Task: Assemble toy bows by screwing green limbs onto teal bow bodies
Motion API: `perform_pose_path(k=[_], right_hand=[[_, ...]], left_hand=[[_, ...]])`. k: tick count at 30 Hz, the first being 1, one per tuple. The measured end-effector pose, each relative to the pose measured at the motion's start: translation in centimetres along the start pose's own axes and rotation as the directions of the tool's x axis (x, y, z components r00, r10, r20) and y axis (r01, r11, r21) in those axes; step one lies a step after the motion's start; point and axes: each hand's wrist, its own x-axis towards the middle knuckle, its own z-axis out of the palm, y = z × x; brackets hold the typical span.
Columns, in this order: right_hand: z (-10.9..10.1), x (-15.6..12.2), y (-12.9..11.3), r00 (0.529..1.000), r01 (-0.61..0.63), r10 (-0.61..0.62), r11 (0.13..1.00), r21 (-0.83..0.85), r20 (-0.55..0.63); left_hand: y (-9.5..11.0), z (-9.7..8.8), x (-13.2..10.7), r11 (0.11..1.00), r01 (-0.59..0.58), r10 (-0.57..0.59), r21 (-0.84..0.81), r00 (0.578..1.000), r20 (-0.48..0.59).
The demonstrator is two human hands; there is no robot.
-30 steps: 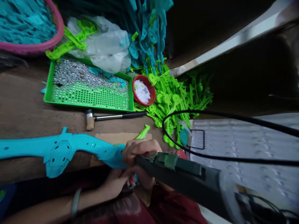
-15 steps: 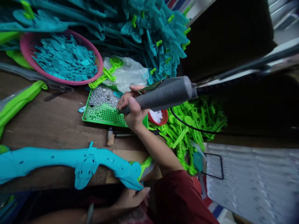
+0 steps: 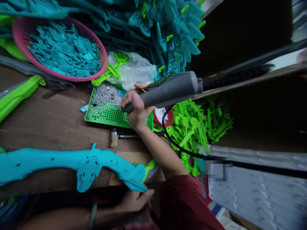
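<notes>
My right hand is wrapped round a grey electric screwdriver, its tip down at the green perforated tray that holds a heap of small silver screws. A black cable trails from the tool to the right. A long teal plastic bow-shaped part lies across the table's front edge. My left hand grips that part's right end from below, next to a lime green piece.
A pink basket of teal pieces stands at the back left. Teal parts are heaped at the back, lime green parts to the right. A red bowl, a small hammer and a clear plastic bag lie near the tray.
My right hand lifted the screwdriver away from the teal part's end and carried it to the screw tray, where it now holds still. My left hand stays on the teal part.
</notes>
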Motion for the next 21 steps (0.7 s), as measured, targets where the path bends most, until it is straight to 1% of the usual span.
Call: perform_pose_path(k=[3,5,7,9,10,12,13,14,16,17,19,21], right_hand=[[0.1,-0.1,0.4,0.999,0.029,-0.031,0.994,0.107,0.014],[0.3,0.1,0.8,1.000,0.003,-0.004,0.993,0.120,0.010],[0.6,0.5,0.6,1.000,-0.028,0.028,0.993,0.111,0.000],[0.7,0.8,-0.7,0.999,-0.035,0.038,0.994,0.101,-0.029],[0.4,0.7,-2.0,0.998,-0.035,0.040,0.995,0.091,-0.053],[-0.9,-0.3,-5.6,0.995,-0.026,0.033,0.997,0.071,-0.098],[-1.8,-1.4,-7.8,0.994,-0.030,0.036,0.998,0.063,-0.100],[-2.8,-2.8,-10.0,0.997,-0.029,0.033,0.997,0.072,-0.067],[-4.8,-6.5,-14.1,0.994,-0.080,0.071,0.991,0.107,0.086],[-5.7,-8.6,-15.8,0.984,-0.117,0.103,0.989,0.091,0.142],[-7.1,-12.7,-17.7,0.987,-0.126,0.120,0.991,0.043,0.111],[-8.1,-16.0,-18.2,0.992,-0.116,0.117,0.993,-0.013,0.054]], left_hand=[[0.2,0.3,0.1,0.999,-0.012,0.013,0.031,1.000,-0.022],[0.3,0.4,0.1,0.998,-0.022,0.024,0.051,0.999,-0.039],[0.6,0.4,0.1,0.997,-0.035,0.039,0.073,0.998,-0.059],[1.0,0.4,0.1,0.995,-0.043,0.050,0.091,0.996,-0.073],[1.1,0.5,0.0,0.994,-0.045,0.052,0.096,0.996,-0.079],[1.4,0.7,-0.4,0.994,-0.048,0.057,0.098,0.994,-0.094],[1.5,0.8,-0.5,0.994,-0.049,0.059,0.096,0.993,-0.104],[1.5,0.8,-0.8,0.994,-0.051,0.062,0.094,0.992,-0.113],[1.6,0.9,-1.1,0.994,-0.055,0.067,0.092,0.990,-0.124],[1.6,0.9,-1.3,0.994,-0.061,0.073,0.095,0.989,-0.128],[1.6,0.7,-1.5,0.991,-0.083,0.098,0.108,0.985,-0.145],[1.6,0.5,-1.7,0.985,-0.114,0.136,0.130,0.975,-0.173]])
